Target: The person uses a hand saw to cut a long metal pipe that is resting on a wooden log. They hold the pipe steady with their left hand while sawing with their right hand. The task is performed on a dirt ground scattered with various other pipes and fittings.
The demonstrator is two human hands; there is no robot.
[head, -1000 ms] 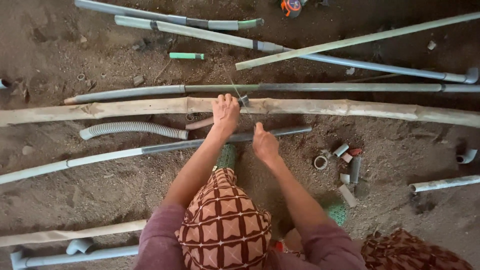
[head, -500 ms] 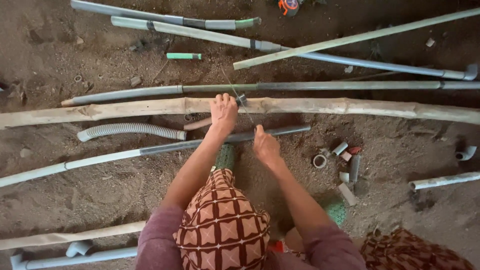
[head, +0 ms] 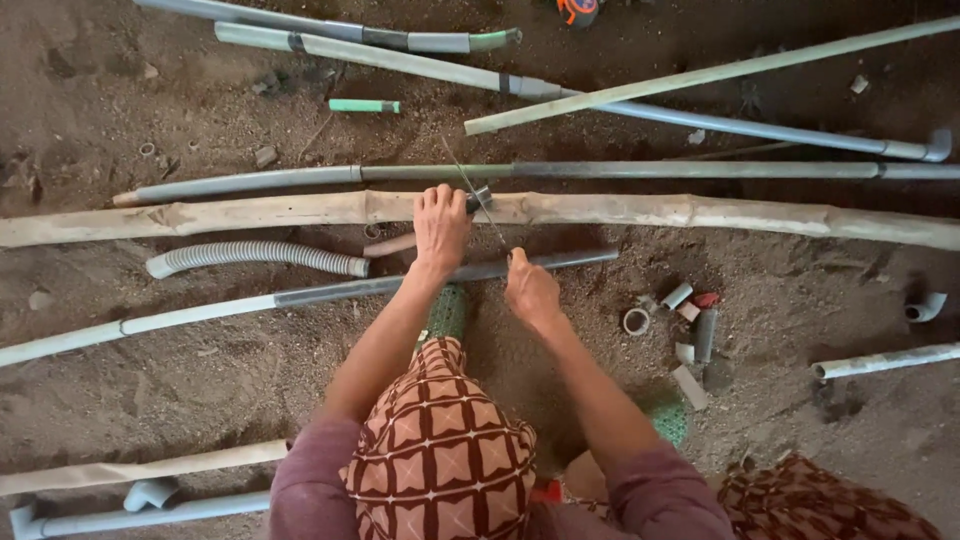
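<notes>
My left hand (head: 441, 226) rests on a long rough wooden pole (head: 700, 212) that lies across the dirt floor, and its fingers close around a short dark piece (head: 479, 199) on top of the pole. A thin wire (head: 472, 190) runs slanting from above the pole down to my right hand (head: 530, 290), which pinches its lower end just in front of a long grey pipe (head: 330, 291). My knee in patterned brown cloth (head: 440, 450) is below both arms.
Several grey and pale pipes (head: 620, 170) lie across the dirt beyond the pole. A corrugated grey hose (head: 260, 257) lies left of my hand. Small pipe fittings (head: 690, 320) are scattered at right, with an elbow (head: 925, 306) and another pipe (head: 885, 359) further right.
Both hands stay at the pole; the right hand has shifted only slightly along the wire. The view has barely moved.
</notes>
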